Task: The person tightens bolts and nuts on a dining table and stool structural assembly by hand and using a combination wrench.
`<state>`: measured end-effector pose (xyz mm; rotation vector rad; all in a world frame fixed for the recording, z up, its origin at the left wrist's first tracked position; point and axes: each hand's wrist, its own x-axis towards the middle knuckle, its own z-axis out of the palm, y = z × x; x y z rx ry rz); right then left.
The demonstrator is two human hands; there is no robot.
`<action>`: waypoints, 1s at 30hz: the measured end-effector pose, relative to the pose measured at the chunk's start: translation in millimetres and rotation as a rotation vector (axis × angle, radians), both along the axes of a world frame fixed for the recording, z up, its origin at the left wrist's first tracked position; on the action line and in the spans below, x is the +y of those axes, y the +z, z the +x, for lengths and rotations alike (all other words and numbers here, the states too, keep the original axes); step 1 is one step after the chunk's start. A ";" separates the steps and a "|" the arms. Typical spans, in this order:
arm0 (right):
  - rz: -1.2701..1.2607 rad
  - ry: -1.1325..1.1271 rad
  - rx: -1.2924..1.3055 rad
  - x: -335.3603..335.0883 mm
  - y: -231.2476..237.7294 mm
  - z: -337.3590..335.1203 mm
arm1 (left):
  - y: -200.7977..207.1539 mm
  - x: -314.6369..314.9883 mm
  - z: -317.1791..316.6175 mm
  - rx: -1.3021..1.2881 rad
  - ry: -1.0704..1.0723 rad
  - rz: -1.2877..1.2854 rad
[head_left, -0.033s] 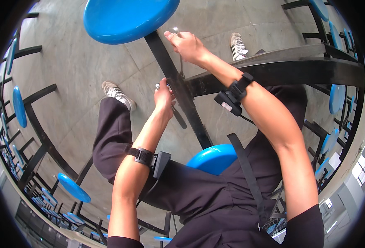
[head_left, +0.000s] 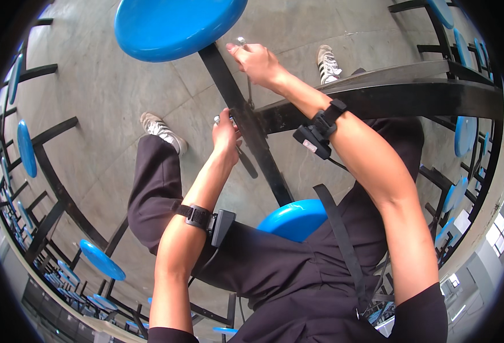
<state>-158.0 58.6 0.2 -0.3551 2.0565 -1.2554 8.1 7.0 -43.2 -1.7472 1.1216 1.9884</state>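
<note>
My right hand is closed on a thin metal wrench. Its silvery end sticks out above my fingers, just under the big blue round seat. My left hand grips a small tool with a silvery tip against the left side of the black slanted bar that carries the seat. A dark handle-like piece sticks out below that hand. Both hands are at the joint where this bar meets a black crossbeam. Each forearm wears a black strap with a small box.
I sit on a blue stool, legs in dark trousers, shoes on the grey concrete floor. More blue seats on black frames ring the left, lower and right edges.
</note>
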 end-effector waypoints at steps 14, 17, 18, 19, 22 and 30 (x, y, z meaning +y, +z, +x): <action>-0.454 0.150 0.392 94.8 5.6 136.2 | -11.7 -2.6 3.2 -0.008 -0.024 0.033; -0.387 0.136 0.535 85.8 10.1 120.3 | -13.0 -2.7 5.3 0.043 -0.022 0.050; -0.346 0.104 0.517 82.0 15.7 115.2 | -13.8 -6.7 8.9 0.015 -0.026 0.034; -0.298 0.073 0.504 80.6 23.3 106.8 | -15.5 -7.2 9.4 -0.008 -0.033 0.023; -0.224 -0.053 0.375 69.0 42.8 76.8 | -15.4 -8.5 9.8 -0.013 -0.026 0.029; -0.030 -0.026 0.103 23.9 9.7 23.6 | -5.3 -1.8 3.5 -0.006 0.015 0.007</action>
